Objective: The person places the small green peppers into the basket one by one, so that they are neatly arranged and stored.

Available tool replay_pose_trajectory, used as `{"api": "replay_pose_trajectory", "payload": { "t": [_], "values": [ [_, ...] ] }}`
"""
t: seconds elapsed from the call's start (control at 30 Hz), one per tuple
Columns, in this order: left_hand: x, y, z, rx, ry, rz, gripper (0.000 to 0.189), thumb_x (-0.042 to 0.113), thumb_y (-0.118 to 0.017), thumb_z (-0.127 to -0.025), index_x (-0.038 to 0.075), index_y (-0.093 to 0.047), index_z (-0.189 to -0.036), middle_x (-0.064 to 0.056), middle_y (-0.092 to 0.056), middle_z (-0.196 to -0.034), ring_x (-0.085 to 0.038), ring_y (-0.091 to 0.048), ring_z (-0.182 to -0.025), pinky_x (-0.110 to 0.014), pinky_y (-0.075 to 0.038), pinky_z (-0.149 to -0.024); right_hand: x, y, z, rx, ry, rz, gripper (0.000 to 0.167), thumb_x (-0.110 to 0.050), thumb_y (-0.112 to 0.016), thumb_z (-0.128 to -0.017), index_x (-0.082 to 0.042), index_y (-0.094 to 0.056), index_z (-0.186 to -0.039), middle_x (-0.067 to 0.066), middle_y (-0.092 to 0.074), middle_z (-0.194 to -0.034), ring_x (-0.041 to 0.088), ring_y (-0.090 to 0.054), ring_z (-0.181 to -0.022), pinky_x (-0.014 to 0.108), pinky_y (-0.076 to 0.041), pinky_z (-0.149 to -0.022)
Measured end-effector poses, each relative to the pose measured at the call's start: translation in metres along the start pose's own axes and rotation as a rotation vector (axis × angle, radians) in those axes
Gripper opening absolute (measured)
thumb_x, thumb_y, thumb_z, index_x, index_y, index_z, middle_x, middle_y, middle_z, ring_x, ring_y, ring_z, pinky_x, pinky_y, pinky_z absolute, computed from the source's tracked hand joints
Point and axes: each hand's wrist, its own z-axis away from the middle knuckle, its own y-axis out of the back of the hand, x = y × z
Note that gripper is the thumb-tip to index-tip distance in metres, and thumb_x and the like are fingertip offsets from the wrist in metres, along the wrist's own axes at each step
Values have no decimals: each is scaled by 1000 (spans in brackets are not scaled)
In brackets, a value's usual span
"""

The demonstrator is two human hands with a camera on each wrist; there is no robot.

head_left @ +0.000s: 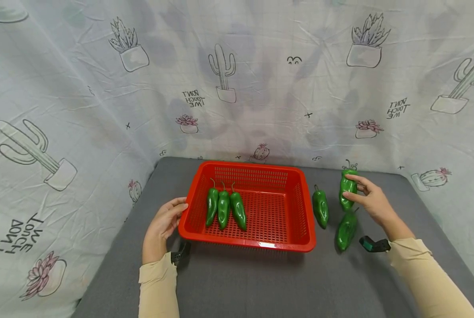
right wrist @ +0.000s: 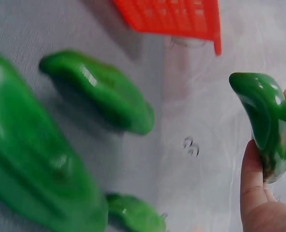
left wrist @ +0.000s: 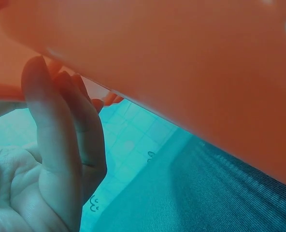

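Note:
My left hand (head_left: 169, 221) grips the left rim of a red plastic basket (head_left: 246, 242); in the left wrist view its fingers (left wrist: 53, 130) reach up against the basket wall. Three glossy green peppers (head_left: 223, 210) lie side by side in the basket's left half. My right hand (head_left: 369, 198) pinches another green pepper (head_left: 347, 187) between thumb and fingers, to the right of the basket. In the right wrist view this pepper (right wrist: 264, 113) is raised off the table. Below it lies a pepper (head_left: 346, 232), and another pepper (head_left: 320, 207) rests close to the basket's right wall.
The right wrist view shows a further small pepper (right wrist: 135, 212) on the table at the bottom. A grey cloth (head_left: 237, 282) covers the table. Pale curtains (head_left: 260, 88) printed with cacti hang behind and at both sides.

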Motion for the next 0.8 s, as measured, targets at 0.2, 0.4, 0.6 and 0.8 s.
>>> {"api": "replay_pose_trajectory", "payload": {
  "t": [0.2, 0.4, 0.6, 0.8],
  "values": [
    [0, 0, 1, -14, -3, 14, 18, -2, -44, -97, 1, -48, -114, -3, -69, -94, -13, -69, -79, -25, -57, -66, -13, -12, -1, -30, 30, -9, 61, -24, -62, -93, -17, -33, -147, 23, -14, -155, 50, -20, -136, 42, -43, -92],
    [0, 1, 0, -6, 0, 13, 18, -2, -45, -96, 1, -49, -113, -2, -69, -92, -12, -69, -78, -24, -57, -65, -29, -24, -4, -67, 28, -47, 63, -26, -63, -92, -17, -33, -147, 19, -7, -158, 49, -13, -139, 67, -29, -98],
    [1, 0, 1, 5, 9, 1, 17, -2, -45, -96, 2, -50, -113, -1, -69, -92, -12, -68, -78, -24, -56, -65, -43, -38, -12, -96, 36, -102, 65, -25, -64, -91, -13, -33, -146, 15, -8, -159, 46, -11, -141, 67, -23, -104],
    [1, -1, 2, 2, 0, -8, 18, -2, -45, -97, 2, -49, -114, -1, -69, -92, -11, -68, -78, -23, -56, -64, -58, -53, -19, -125, 56, -167, 63, -21, -64, -91, -9, -34, -145, 13, -8, -159, 45, -9, -142, 64, -23, -107]
  ]
}}
